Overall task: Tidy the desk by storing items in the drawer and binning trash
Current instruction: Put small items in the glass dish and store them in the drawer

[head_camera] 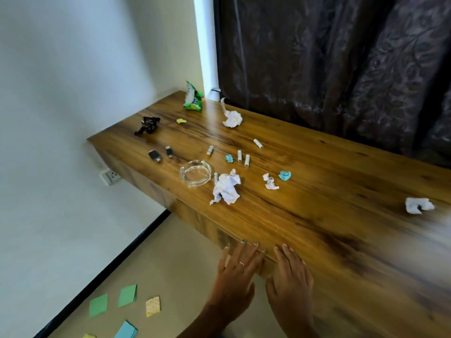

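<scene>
1. Left hand [238, 272]: fingers straight and spread, laid flat at the near front edge of the desk [305, 215]; it holds nothing.
2. Right hand [290, 274]: fingers straight and close together, resting just beside the left on the same edge; also empty. Whether the hands press on a drawer front cannot be told; no open drawer is visible.
3. Nearest clutter: a large crumpled white paper [225, 186] touching or just beside a clear glass ashtray [195, 173], with a smaller white scrap [270, 182] and a blue scrap [285, 175] near it.
4. Mid-desk: several small white cylinders, possibly batteries [244, 158], a second blue scrap [229, 158], and two dark USB-like sticks [161, 153].
5. Far end: a black wrapper [147, 125], a yellow scrap [181, 121], a green snack bag [193, 100], another white paper ball [233, 118]; one more white paper wad [418, 205] lies well apart to the right.
6. Floor: coloured paper squares [127, 295]; no bin in view.
7. Judgement: the task appears barely begun, with nothing yet stored or binned.
</scene>
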### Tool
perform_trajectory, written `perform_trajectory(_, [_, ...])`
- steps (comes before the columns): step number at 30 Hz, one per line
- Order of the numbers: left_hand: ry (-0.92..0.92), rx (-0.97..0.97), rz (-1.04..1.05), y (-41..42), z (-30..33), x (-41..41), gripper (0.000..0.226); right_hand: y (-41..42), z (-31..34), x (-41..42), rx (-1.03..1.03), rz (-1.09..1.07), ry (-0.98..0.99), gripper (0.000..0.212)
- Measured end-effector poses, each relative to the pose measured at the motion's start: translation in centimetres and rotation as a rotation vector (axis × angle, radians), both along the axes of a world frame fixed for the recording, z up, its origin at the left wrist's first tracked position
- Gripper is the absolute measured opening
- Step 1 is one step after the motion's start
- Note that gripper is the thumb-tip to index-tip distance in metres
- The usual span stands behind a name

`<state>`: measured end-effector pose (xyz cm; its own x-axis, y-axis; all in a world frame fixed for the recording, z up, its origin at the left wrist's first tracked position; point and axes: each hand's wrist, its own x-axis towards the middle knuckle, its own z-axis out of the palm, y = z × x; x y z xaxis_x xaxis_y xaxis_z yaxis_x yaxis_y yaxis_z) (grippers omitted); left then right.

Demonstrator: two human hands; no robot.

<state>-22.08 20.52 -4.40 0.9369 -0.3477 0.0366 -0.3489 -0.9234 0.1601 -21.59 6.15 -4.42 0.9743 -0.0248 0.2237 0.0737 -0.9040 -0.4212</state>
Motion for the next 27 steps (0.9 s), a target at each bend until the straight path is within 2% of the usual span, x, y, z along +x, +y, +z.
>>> perform_trajectory(7, [-0.025,-0.145,0.249,5.1,-0.1,2.1,0.085,4.9,2.1,3.0,0.125,0.154,-0.022,0.054])
perform_trajectory(13, [-0.034,-0.418,0.504,10.2,0.7,6.9,0.059,10.6,4.0,8.2,0.199,0.163,-0.148,0.044])
perform_trajectory(20, [-0.141,-0.755,0.428,16.9,4.4,17.4,0.054,17.0,5.4,15.4,0.18,0.112,-0.3,0.041])
perform_trajectory(24, [-0.168,-0.881,0.364,19.9,6.0,22.7,0.049,19.1,5.4,18.6,-0.026,-0.059,-0.112,0.043])
perform_trajectory(27, [-0.114,-1.055,0.317,21.1,6.4,25.3,0.046,19.2,5.4,19.8,0.018,-0.252,0.069,0.049])
